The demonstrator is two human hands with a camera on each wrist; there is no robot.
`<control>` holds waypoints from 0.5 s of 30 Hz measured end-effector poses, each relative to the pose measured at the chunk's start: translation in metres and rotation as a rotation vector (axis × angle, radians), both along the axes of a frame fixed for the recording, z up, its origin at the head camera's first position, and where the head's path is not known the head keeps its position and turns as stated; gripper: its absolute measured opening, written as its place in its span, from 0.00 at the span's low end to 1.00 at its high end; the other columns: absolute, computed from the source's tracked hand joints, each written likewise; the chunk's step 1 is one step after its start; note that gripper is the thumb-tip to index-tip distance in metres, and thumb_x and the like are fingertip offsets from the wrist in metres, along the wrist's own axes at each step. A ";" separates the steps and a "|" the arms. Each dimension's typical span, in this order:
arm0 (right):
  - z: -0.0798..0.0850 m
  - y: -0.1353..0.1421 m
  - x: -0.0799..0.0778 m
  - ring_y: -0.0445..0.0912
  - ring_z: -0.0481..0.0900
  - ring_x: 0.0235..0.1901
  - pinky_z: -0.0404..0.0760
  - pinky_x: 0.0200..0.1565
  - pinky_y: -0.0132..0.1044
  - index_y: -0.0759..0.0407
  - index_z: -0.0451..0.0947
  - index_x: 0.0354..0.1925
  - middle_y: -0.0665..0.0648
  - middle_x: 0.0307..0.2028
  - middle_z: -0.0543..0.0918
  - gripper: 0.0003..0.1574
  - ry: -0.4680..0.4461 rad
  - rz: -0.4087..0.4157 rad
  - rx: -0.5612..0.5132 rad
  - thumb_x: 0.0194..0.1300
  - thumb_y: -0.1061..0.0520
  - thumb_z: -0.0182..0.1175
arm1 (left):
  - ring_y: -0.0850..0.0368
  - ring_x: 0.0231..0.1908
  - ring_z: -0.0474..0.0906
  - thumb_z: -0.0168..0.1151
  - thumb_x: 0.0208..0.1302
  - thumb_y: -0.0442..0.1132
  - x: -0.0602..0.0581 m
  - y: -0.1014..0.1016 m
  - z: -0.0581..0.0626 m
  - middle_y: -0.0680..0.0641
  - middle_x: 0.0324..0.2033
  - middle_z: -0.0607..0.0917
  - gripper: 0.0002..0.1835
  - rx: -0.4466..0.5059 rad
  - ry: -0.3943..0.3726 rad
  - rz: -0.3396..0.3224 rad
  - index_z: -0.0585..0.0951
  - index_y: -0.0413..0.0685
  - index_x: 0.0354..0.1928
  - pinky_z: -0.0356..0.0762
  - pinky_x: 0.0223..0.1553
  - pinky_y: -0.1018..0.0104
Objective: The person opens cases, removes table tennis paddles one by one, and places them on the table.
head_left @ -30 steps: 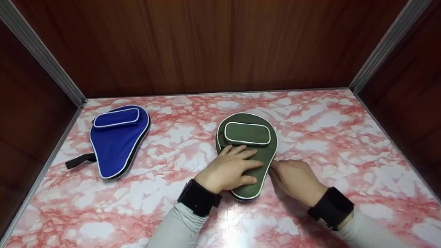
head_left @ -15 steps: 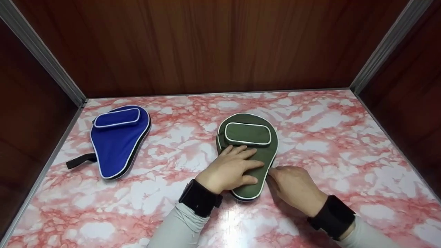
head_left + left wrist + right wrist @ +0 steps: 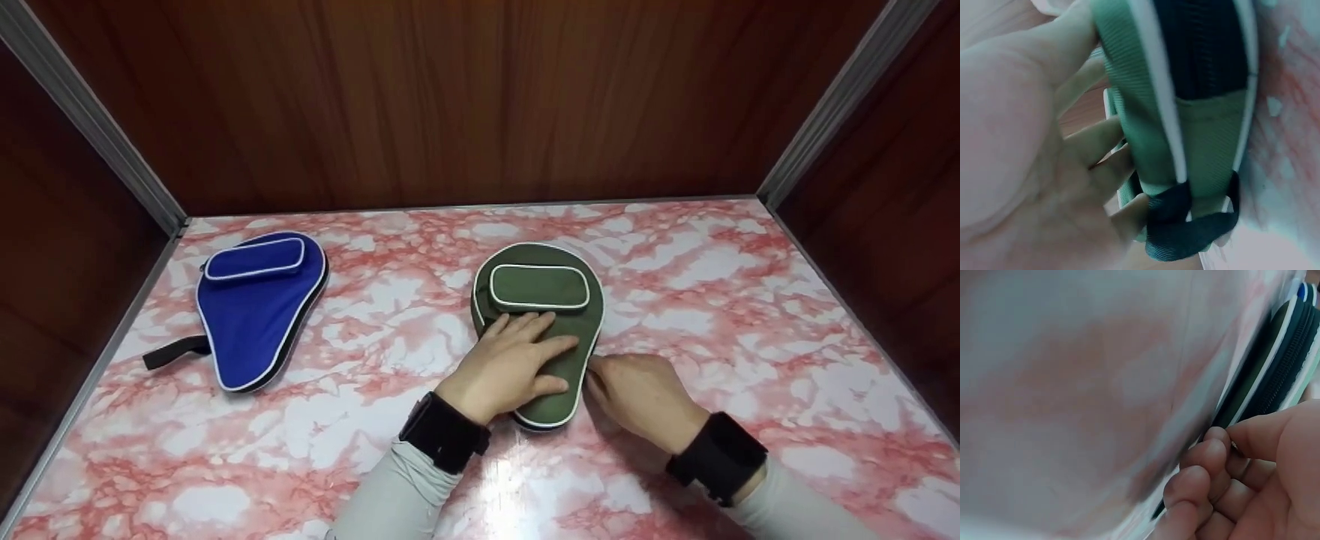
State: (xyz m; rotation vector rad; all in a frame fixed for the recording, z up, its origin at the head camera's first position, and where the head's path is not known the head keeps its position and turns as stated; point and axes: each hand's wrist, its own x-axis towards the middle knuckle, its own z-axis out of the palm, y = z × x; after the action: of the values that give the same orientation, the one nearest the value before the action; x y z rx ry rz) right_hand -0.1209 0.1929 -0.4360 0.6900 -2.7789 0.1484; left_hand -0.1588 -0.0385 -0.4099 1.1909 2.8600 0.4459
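Observation:
A green table tennis paddle case (image 3: 540,405) with white piping and a raised pocket (image 3: 538,286) lies flat on the table, its narrow end toward me. My left hand (image 3: 506,367) rests on it with fingers spread, holding it down; the left wrist view has a dark strap loop (image 3: 1190,233) on the case's side. At the case's right edge, my right hand (image 3: 641,394) has its fingers curled, thumb and forefinger pinching at the zipper (image 3: 1289,354). The zipper pull between those fingertips is almost wholly hidden.
A blue paddle case (image 3: 255,322) with a black strap (image 3: 176,350) lies at the left of the marbled red-and-white table (image 3: 390,300). Dark wood-grain panels (image 3: 480,97) with metal corner strips wall in the back and sides.
My right hand slid a little toward me along the case's edge, then slightly back away. My left hand and the green case shifted very slightly.

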 end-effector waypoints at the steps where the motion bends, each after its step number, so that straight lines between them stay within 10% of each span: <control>1: 0.000 0.001 -0.002 0.55 0.85 0.23 0.82 0.28 0.56 0.52 0.81 0.33 0.53 0.19 0.80 0.10 -0.007 -0.010 -0.004 0.74 0.59 0.68 | 0.44 0.81 0.64 0.69 0.74 0.62 0.000 0.001 -0.001 0.41 0.80 0.72 0.34 0.009 0.017 0.005 0.79 0.60 0.78 0.58 0.81 0.42; 15: 0.007 0.007 -0.037 0.57 0.84 0.25 0.81 0.30 0.58 0.54 0.78 0.28 0.54 0.20 0.81 0.16 -0.100 -0.083 -0.019 0.76 0.57 0.65 | 0.44 0.85 0.55 0.82 0.58 0.65 0.004 0.007 -0.001 0.43 0.84 0.65 0.48 -0.053 -0.059 0.000 0.77 0.59 0.79 0.48 0.80 0.29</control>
State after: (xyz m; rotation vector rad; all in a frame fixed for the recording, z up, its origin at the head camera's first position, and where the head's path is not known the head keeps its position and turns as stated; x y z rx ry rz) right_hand -0.1580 0.1997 -0.4292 0.5768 -2.8924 0.1970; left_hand -0.1544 -0.0312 -0.4105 1.1503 2.8037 0.3950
